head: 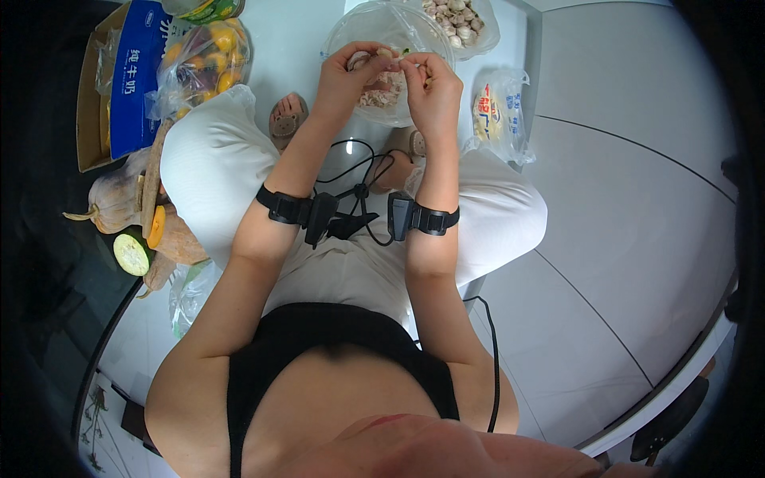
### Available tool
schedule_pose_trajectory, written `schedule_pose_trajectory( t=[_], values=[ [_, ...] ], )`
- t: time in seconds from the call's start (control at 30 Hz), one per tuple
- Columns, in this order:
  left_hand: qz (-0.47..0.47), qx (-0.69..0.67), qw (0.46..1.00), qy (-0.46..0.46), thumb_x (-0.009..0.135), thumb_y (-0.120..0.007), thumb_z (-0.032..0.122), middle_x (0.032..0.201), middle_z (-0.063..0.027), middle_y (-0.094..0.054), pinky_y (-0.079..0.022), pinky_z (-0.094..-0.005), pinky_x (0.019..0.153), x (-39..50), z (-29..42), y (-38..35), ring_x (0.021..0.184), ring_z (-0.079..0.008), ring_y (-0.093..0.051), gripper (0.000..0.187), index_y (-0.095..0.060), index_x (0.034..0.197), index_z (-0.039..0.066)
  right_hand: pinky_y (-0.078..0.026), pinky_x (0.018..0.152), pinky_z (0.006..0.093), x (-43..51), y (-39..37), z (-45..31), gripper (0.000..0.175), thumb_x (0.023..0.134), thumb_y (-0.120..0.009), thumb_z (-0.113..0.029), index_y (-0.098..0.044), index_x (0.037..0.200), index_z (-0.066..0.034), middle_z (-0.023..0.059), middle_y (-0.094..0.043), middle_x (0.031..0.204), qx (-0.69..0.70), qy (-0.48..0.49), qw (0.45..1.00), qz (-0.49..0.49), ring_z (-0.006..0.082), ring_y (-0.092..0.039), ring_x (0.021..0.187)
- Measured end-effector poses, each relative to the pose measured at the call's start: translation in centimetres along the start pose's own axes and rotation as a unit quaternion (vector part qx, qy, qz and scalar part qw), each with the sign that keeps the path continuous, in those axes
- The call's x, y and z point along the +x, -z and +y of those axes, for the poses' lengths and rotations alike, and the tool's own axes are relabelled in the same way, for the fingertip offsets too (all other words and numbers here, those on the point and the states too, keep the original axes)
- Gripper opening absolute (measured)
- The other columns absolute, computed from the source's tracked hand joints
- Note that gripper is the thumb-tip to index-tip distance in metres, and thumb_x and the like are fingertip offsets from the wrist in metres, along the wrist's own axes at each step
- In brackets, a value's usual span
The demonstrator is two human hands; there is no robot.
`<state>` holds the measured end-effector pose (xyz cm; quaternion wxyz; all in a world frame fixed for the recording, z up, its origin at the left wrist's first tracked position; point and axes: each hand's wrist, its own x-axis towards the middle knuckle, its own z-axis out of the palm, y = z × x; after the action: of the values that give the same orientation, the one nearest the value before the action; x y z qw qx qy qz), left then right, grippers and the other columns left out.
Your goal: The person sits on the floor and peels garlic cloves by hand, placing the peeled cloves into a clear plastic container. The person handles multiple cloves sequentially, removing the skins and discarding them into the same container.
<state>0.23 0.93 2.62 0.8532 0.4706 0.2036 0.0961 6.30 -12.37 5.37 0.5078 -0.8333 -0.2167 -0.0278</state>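
Observation:
Both hands meet over a clear plastic-lined bowl (pixel 394 13), with papery garlic skins (pixel 382 98) lying inside it. My left hand (pixel 349 74) is curled around a pale, purplish piece of garlic (pixel 358 58), and its thumb and fingertips pinch a smaller pale piece (pixel 384 53). The fingertips of my right hand (pixel 437 83) touch that same spot from the other side. Small yellowish pieces, seemingly garlic cloves (pixel 425 74), sit within its curled fingers. What exactly lies between the fingertips is too small to tell.
Whole garlic bulbs (pixel 457 27) fill a plastic bag beyond the bowl. A printed plastic bag (pixel 502 116) with pale yellow contents lies to the right. At left are a blue carton (pixel 134 77), bagged orange fruit (pixel 209 60) and pumpkins (pixel 119 197). Black cables (pixel 361 191) hang between my forearms.

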Motion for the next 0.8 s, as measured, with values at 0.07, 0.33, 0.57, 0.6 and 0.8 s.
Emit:
schedule_pose_trajectory(
  t=[0.07,0.33,0.57,0.6,0.8],
  values=[
    [0.016,-0.054,0.998,0.014,0.093,-0.069,0.009,0.1,-0.0076,-0.07,-0.063,-0.0273,0.068,0.21,-0.16,0.09,0.093,-0.0172,-0.072,0.019,-0.068,0.111,0.003,-0.037,0.053,0.0261,-0.03,0.18,0.0,0.009,0.086,-0.074,-0.008,-0.07,0.09,-0.0003,0.0031,-0.049,0.062,-0.011,-0.011,1.0,0.008,0.0099,-0.041,0.056],
    [0.012,0.077,0.995,-0.059,0.093,-0.068,0.007,0.097,-0.0068,-0.071,-0.061,-0.0259,0.067,0.58,-0.83,0.23,0.085,-0.0125,-0.071,0.017,-0.07,0.109,0.003,-0.04,0.054,0.0317,0.37,0.58,-0.1,0.007,0.084,-0.073,-0.007,-0.074,0.089,-0.0015,0.0077,-0.052,0.064,-0.005,-0.032,0.999,0.006,0.0179,-0.047,0.055],
    [0.006,0.245,0.963,-0.109,0.09,-0.07,0.006,0.092,-0.0066,-0.072,-0.056,-0.0267,0.064,0.02,-0.57,-0.12,0.08,-0.012,-0.07,0.015,-0.069,0.104,0.001,-0.037,0.052,0.0299,0.43,0.49,-0.71,0.01,0.079,-0.077,-0.007,-0.074,0.087,-0.0022,0.0044,-0.048,0.061,-0.03,-0.001,0.999,-0.018,0.0146,-0.045,0.054],
    [0.0,0.266,0.956,-0.124,0.09,-0.07,0.005,0.093,-0.0057,-0.072,-0.057,-0.0264,0.066,0.06,-0.57,-0.07,0.081,-0.0118,-0.07,0.016,-0.069,0.105,0.002,-0.037,0.052,0.0298,0.44,0.58,-0.71,0.01,0.079,-0.077,-0.006,-0.074,0.087,-0.0023,0.0045,-0.048,0.061,-0.029,0.001,0.999,-0.02,0.0146,-0.045,0.054],
    [-0.021,0.34,0.918,-0.205,0.087,-0.069,0.0,0.096,-0.005,-0.07,-0.057,-0.0269,0.069,0.44,-0.77,0.38,0.084,-0.015,-0.068,0.02,-0.069,0.107,0.005,-0.037,0.051,0.028,0.45,0.81,-0.03,0.01,0.077,-0.078,-0.006,-0.074,0.085,-0.0021,0.0041,-0.048,0.061,-0.003,-0.017,0.999,-0.029,0.0129,-0.044,0.054]
  ],
)
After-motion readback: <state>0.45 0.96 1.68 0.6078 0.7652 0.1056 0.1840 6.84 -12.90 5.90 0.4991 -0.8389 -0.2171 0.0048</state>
